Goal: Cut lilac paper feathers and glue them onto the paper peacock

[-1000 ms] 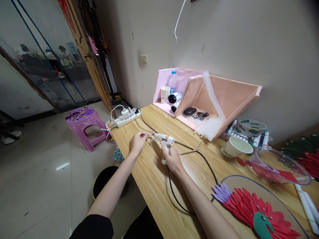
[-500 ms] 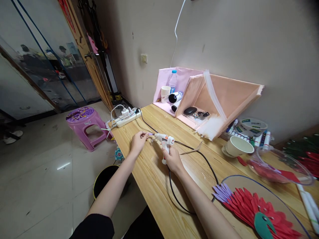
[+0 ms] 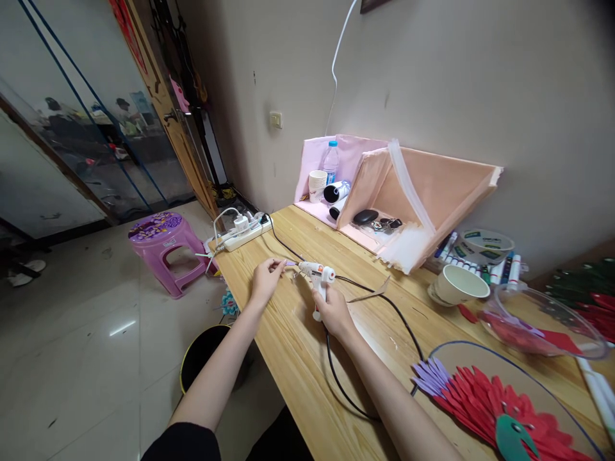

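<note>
My right hand [image 3: 332, 308] is wrapped round the handle of a white hot glue gun [image 3: 314, 274], whose nozzle points left. Between the fingertips of my left hand [image 3: 267, 279] is a small purple foam piece [image 3: 290, 263], held close to the nozzle; whether they touch I cannot tell. From the glue gun a black cord [image 3: 331, 365] loops over the wooden table [image 3: 288, 346]. At the lower right lies a bird-like craft with red foam feathers [image 3: 480, 390], a bunch of purple strips [image 3: 432, 376] and a green head [image 3: 515, 438], on a round brown board.
A power strip [image 3: 247, 235] sits at the table's left corner. Pink box shelves [image 3: 432, 173] stand along the wall. To the right are a paper cup [image 3: 459, 285], markers and a clear plastic bowl [image 3: 548, 320]. A pink stool [image 3: 166, 256] and black bin [image 3: 204, 352] are on the floor.
The view has shifted slightly. Both hands stay nearly where they were, with the purple piece still held at the glue gun's nozzle.
</note>
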`<action>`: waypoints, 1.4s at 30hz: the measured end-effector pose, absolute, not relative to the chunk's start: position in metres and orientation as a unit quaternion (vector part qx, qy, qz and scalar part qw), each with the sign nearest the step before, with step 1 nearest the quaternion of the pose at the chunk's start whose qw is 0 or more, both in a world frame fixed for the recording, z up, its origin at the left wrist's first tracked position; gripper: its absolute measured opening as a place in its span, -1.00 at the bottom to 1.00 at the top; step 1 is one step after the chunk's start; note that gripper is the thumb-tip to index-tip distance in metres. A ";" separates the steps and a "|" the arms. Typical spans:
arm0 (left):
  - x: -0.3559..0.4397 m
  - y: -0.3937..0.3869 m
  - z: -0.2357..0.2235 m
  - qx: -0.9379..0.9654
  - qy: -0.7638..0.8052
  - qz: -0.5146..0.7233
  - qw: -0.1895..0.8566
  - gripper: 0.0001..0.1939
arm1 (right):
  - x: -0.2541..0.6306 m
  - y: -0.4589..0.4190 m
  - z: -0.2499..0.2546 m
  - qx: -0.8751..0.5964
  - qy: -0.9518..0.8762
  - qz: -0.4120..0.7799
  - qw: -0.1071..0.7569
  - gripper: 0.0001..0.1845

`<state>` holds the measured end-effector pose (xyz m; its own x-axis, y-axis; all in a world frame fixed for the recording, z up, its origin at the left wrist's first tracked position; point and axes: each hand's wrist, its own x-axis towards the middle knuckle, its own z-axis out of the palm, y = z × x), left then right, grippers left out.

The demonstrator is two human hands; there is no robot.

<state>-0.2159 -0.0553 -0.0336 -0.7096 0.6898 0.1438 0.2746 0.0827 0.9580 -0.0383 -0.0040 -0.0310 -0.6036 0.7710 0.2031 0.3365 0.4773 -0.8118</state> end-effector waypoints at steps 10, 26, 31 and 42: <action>-0.199 -0.073 -0.002 0.319 0.676 0.638 0.184 -0.65 | -0.050 0.021 -0.015 -0.386 -0.811 0.295 0.325 -0.70; -0.102 -0.055 0.069 0.443 0.576 0.599 0.337 -0.79 | 0.071 -0.043 0.051 -0.270 -0.913 0.304 0.034 -0.60; -0.070 -0.028 0.055 0.505 0.575 0.525 0.372 -0.79 | 0.177 -0.073 0.068 -0.170 -0.882 0.436 -0.051 -0.71; -0.004 0.048 0.016 0.678 0.493 0.336 0.429 -0.69 | 0.249 0.000 0.030 -0.446 -0.794 0.355 0.209 -0.78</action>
